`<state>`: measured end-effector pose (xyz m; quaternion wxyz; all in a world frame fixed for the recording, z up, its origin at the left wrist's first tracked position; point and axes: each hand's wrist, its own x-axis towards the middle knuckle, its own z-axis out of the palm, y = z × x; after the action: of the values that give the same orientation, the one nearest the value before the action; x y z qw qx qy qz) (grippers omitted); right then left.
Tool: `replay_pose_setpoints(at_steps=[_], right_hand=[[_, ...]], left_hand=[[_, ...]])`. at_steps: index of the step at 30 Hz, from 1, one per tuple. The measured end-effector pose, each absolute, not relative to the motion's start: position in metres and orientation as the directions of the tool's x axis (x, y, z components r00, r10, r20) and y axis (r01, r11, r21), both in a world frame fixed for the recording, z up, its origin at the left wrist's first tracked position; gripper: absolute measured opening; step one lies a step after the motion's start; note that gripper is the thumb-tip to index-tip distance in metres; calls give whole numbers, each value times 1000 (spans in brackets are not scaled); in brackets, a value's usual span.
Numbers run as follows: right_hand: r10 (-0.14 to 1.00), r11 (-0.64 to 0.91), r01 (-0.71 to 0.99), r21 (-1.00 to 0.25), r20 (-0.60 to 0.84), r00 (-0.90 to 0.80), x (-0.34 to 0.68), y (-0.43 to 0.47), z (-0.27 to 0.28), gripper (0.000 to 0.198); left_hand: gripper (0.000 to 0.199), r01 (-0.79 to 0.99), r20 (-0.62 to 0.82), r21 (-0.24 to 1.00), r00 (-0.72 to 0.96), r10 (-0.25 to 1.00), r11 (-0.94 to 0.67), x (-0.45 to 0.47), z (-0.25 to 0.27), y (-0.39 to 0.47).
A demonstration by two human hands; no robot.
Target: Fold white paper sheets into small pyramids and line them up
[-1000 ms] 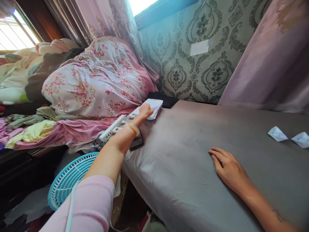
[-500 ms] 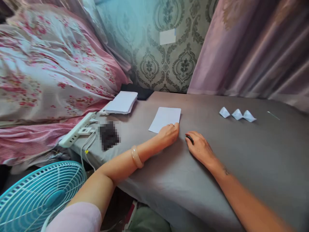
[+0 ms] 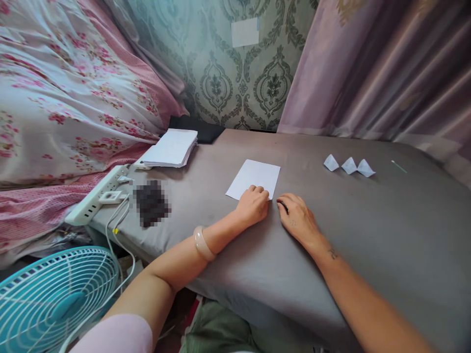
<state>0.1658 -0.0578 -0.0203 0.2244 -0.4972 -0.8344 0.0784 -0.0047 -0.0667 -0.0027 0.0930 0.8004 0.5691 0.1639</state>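
A white sheet of paper (image 3: 252, 177) lies on the grey cloth-covered table. My left hand (image 3: 253, 202), with a pale bangle on its forearm, rests on the sheet's near right part; its curled fingers close at that corner and hide it. Just to the right, my right hand (image 3: 299, 215) lies low over the cloth, fingers bent together. Between its thumb and forefinger shows a small black object (image 3: 283, 206), mostly covered, whose kind I cannot make out. Three small folded white paper pieces (image 3: 348, 165) stand in a row farther right.
Stacked white paper (image 3: 172, 147) lies at the back left by a black flat item (image 3: 206, 133). A white power strip (image 3: 97, 196) with cables and a blurred dark patch (image 3: 151, 202) are at the left. A thin white stick (image 3: 399, 166) lies far right. A blue fan (image 3: 66, 299) stands below left.
The camera view has shifted, moving the surroundings left and up. On the table, the sheet has turned slightly and slid a little to the right and nearer, with my left hand on it.
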Motion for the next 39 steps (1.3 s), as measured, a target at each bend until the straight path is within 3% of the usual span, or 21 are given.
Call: replay_pose_setpoints(at_steps=[3,5,6,8,10,12,15,17,20,26,29,32,35,37,39], right_hand=[[870,487,765,-421,308,-384,166,-56,-20,30],[890,454,725,-518,310,-336,165,-54,-20,29],[907,420,691,-588,303,-292,164,-52,-20,29],[950,313,576,-755,255,-181,163,-50,-18,31],[985,170,385,-907,145,-93,161,-48,-13,37],[997,5,162,-987,-8,-77,159,-48,-7,45],[969,-210,-79,-975,-196,-153,155,-51,0,52],[960,-255,-118,-960,-236,-150,153,-52,0,56],[975,-217,-67,-974,-214,-54,151,-52,-6,78],[948,-308,-4,-952,-307,79,170,-44,2,93],[914,-406,-5,-914,-406,0,181,-42,15,76],[858,-507,-4,-862,-505,-100,187,-43,23,45],[839,-508,76,-858,-513,-185,190,-45,23,28],[831,-469,145,-871,-491,-260,193,-47,21,21],[821,-418,244,-875,-479,-310,197,-49,20,21]], left_hand=[[17,633,308,717,86,948,-290,-17,0,-61],[20,257,330,926,-204,922,-275,-25,9,-57],[22,46,282,958,-339,898,-284,-28,13,-55],[22,-313,122,903,-473,873,-295,-33,21,-52],[19,-544,-42,801,-468,883,-250,-35,25,-49],[14,-664,-197,730,-431,881,-162,-33,22,-46],[13,-727,-376,685,-411,831,-50,-26,11,-44],[15,-725,-426,689,-405,809,0,-20,3,-45],[20,-686,-440,723,-372,817,77,-12,-2,-53],[13,-554,-350,822,-310,884,131,-16,7,-79],[26,-396,-289,905,-298,910,158,-34,5,-90],[44,48,-45,997,-263,964,59,-57,-3,-97],[67,469,165,874,-44,985,-125,-73,-7,-102],[74,601,238,767,57,970,-223,-79,-6,-104],[82,625,288,725,107,952,-289,-80,-3,-102]])
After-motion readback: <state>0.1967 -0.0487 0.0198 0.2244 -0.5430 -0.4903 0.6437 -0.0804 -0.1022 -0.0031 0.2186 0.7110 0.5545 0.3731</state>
